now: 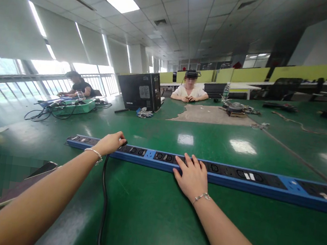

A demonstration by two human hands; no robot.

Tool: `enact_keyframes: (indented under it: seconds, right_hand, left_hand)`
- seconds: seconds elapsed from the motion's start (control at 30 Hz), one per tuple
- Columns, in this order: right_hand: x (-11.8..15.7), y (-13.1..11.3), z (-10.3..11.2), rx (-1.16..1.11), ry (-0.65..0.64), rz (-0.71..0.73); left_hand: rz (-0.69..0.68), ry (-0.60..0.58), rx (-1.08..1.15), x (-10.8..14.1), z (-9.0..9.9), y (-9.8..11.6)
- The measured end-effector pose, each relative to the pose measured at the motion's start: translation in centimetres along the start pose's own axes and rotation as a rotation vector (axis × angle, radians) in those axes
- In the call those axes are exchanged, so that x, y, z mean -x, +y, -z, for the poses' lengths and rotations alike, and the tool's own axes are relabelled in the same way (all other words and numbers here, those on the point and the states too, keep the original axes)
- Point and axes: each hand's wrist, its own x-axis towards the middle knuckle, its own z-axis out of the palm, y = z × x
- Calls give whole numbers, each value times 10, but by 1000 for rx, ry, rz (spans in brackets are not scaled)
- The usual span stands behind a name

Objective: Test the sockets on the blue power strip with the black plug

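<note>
A long blue power strip (150, 155) with black socket blocks lies across the green table. My left hand (110, 143) is closed around a black plug (124, 143) at the strip's left part; most of the plug is hidden by the fingers. From beneath that hand a black power cord (104, 199) runs down toward the table's near edge. Whether the plug sits fully in a socket I cannot tell. My right hand (193, 176) rests flat on the middle of the strip, fingers spread over the sockets, holding nothing.
A black computer case (139, 91) stands at the back left, with gloves (144, 113) beside it. Left of it is a green basket (76, 109) with cables. A dark flat item (27, 185) lies near my left forearm. One person (189, 89) sits opposite, another (79, 85) far left.
</note>
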Motion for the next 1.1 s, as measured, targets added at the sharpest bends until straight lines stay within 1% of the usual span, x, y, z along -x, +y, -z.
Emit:
enact_keyframes:
  seconds: [0.13, 0.4, 0.57, 0.87, 1.1]
  right_hand:
    - [0, 0, 0, 14, 6, 4]
    - [-1, 0, 2, 34, -5, 7]
    - [0, 1, 4, 43, -14, 15]
    - [0, 4, 5, 48, -33, 36]
    - [2, 2, 4, 91, -31, 37]
  left_hand:
    - [-23, -28, -6, 0, -11, -1]
    - [-49, -50, -45, -4, -18, 0]
    - [-59, -69, -70, -2, -24, 4]
    - [-54, -67, -128, 6, -29, 8]
    - [-42, -65, -83, 9, -27, 10]
